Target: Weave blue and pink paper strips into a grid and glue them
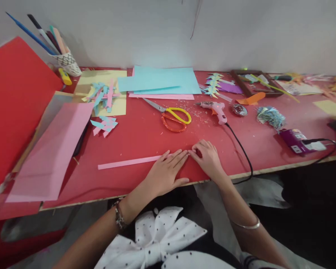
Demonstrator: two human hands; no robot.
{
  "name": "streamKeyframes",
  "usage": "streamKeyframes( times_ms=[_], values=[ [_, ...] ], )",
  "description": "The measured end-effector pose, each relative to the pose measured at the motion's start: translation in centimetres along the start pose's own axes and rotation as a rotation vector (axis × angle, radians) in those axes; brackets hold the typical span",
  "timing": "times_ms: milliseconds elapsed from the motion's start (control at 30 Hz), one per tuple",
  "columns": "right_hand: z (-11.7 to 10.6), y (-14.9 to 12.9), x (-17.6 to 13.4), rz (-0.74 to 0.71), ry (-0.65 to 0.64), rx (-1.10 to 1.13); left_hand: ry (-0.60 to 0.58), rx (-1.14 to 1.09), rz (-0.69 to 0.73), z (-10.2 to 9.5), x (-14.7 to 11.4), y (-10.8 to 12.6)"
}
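A long narrow pink paper strip (128, 162) lies on the red tabletop (145, 142) near its front edge. My left hand (168, 170) rests flat over the strip's right part, fingers stretched out and thumb apart. At the strip's right end, my right hand (208, 158) pinches with thumb and index finger; the paper tip is partly hidden there. Beyond my hands lie scissors (170, 114) with yellow and orange handles, blades pointing left. A pink glue gun (214, 108) lies on its side to the right, its black cord running to the front edge.
Pink sheets (52, 149) and a red board (19, 104) fill the left side. Cut paper pieces (104, 127), blue sheets (168, 76) and a pen cup (68, 63) stand behind. A purple power box (295, 141), tinsel-like bundle (270, 117) and wooden tray (269, 91) are right.
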State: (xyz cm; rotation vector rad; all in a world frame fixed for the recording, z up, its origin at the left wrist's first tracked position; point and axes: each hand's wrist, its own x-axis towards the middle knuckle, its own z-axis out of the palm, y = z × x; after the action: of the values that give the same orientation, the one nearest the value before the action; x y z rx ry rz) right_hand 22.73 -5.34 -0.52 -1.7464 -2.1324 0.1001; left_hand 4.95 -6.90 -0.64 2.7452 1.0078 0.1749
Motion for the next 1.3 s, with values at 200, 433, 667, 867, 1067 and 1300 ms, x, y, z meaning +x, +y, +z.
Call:
streamKeyframes(
  times_ms=[200,433,667,867,1067,1300],
  values=[
    [0.0,0.1,0.0,0.009,-0.002,0.002,-0.006,-0.011,-0.036,-0.9,-3.2,-2.4],
    [-0.1,0.1,0.1,0.013,-0.017,0.016,-0.075,0.003,-0.041,-1.7,-5.9,-4.7],
    [-0.4,-0.7,-0.3,0.047,0.064,-0.082,-0.105,-0.042,-0.062,-2.6,-8.1,-6.4],
    [0.2,-5.9,-1.9,-0.373,-0.068,-0.103,-0.099,-0.022,-0.095,-2.4,-8.3,-6.4],
    [1.6,-9.2,-3.4,-0.382,-0.278,-0.078,-0.037,0.006,-0.077,-2.0,-8.3,-6.3],
    [0.5,-5.9,-3.7,-0.241,-0.278,-0.145,-0.045,0.033,-0.073,-2.2,-8.3,-6.4]
  ],
)
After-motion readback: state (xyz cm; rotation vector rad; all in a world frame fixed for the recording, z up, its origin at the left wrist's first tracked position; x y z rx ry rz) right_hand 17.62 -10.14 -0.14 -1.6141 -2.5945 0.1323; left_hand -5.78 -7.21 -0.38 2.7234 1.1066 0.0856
